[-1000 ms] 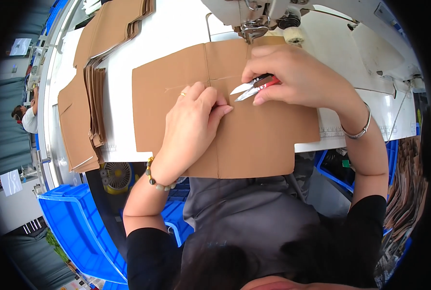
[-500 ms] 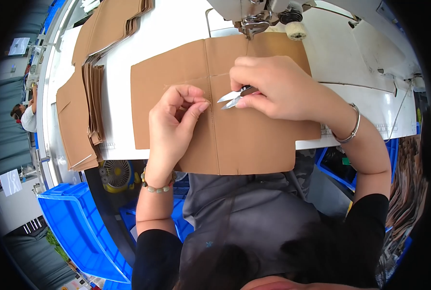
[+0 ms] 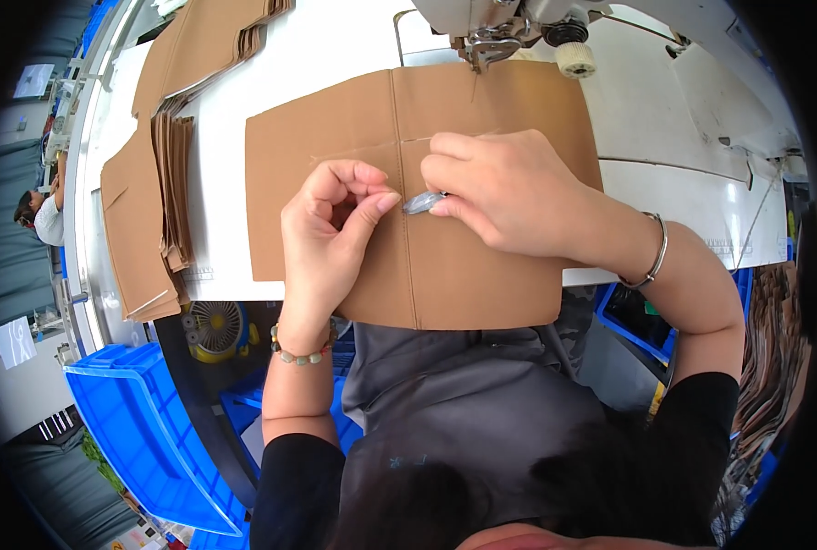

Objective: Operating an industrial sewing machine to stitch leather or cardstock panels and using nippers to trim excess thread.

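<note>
A brown flat panel (image 3: 482, 293) with a stitched centre seam lies on the white machine table (image 3: 211, 92), overhanging its front edge. Over the panel, left of the seam, my left hand (image 3: 331, 234) is closed in a pinch near the seam, on something too small to make out. My right hand (image 3: 509, 188) is closed round small thread snips (image 3: 419, 203), whose metal blades look closed and point at the seam just beside my left fingertips; the handles are hidden in my fingers. Behind the panel is the sewing machine head (image 3: 486, 41), its needle above the panel's far part.
Stacks of brown cut pieces (image 3: 129, 229) lie at the table's left. A blue bin (image 3: 124, 412) and a fan (image 3: 218, 332) are below left, another blue bin (image 3: 629, 325) below right, by hanging brown pieces (image 3: 766, 357). A co-worker (image 3: 46, 215) is at far left.
My right hand with the snips moved down and toward me, and the blades have closed. My left hand drew slightly left and turned into a raised pinch. The panel shifted slightly away from me.
</note>
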`<state>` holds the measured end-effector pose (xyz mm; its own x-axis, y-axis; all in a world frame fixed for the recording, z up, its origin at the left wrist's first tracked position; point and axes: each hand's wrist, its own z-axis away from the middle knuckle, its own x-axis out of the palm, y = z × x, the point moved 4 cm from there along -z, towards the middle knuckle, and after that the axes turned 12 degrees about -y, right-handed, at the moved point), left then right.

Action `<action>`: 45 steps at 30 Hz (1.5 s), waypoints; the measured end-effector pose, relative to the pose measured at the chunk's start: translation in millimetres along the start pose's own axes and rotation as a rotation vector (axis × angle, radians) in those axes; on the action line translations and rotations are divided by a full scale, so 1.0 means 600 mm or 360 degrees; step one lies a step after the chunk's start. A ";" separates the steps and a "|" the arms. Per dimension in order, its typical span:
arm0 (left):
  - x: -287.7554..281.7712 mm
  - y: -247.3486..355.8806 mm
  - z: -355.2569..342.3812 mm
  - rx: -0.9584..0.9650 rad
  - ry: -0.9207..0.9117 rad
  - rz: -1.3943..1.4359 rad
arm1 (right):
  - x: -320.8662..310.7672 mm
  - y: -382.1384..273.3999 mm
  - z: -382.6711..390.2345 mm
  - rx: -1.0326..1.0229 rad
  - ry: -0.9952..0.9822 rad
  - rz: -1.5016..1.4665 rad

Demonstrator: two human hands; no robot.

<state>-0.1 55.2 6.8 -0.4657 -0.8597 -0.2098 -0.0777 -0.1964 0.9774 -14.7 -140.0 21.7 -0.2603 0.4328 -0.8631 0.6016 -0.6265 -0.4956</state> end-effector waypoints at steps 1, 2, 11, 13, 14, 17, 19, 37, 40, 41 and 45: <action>0.000 0.000 0.000 -0.0001 0.0003 0.0001 | 0.000 0.000 0.000 -0.0002 -0.0003 0.0000; 0.001 0.000 0.000 0.0007 0.0001 -0.0002 | 0.000 -0.001 0.000 -0.0004 0.0003 0.0000; -0.007 0.012 0.012 -0.0010 0.0032 -0.0066 | 0.000 0.002 0.000 0.0010 0.0000 -0.0134; -0.022 0.013 0.034 -0.0017 0.0139 -0.0036 | -0.001 0.011 0.003 0.0008 0.0014 -0.0234; -0.039 0.011 0.055 -0.0003 0.0213 0.0001 | -0.005 0.014 0.004 0.0009 0.0090 -0.0220; -0.107 0.001 0.135 -0.0119 0.0378 0.0040 | -0.014 0.022 0.010 0.0025 0.0114 -0.0136; -0.163 -0.029 0.196 -0.0233 0.0481 0.0015 | -0.015 0.022 0.008 0.0087 0.0097 -0.0105; -0.369 -0.316 0.417 -0.1195 0.1272 -0.0965 | -0.020 0.014 0.000 0.0272 0.0050 -0.0288; -0.365 -0.294 0.422 -0.1247 0.1231 -0.1162 | -0.024 0.011 0.000 0.0285 0.0052 -0.0282; -0.361 -0.287 0.421 -0.1296 0.1174 -0.1226 | -0.026 0.009 0.000 0.0282 0.0061 -0.0278; -0.277 -0.230 0.371 -0.1164 0.0770 -0.0292 | -0.020 0.016 -0.003 0.0214 0.0104 -0.0319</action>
<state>-108.1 329.9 -87.9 -0.0656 -0.8576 -0.5102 0.5440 -0.4593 0.7022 -4.4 -150.0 27.3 -0.3121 0.5956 -0.7402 0.4361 -0.6024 -0.6685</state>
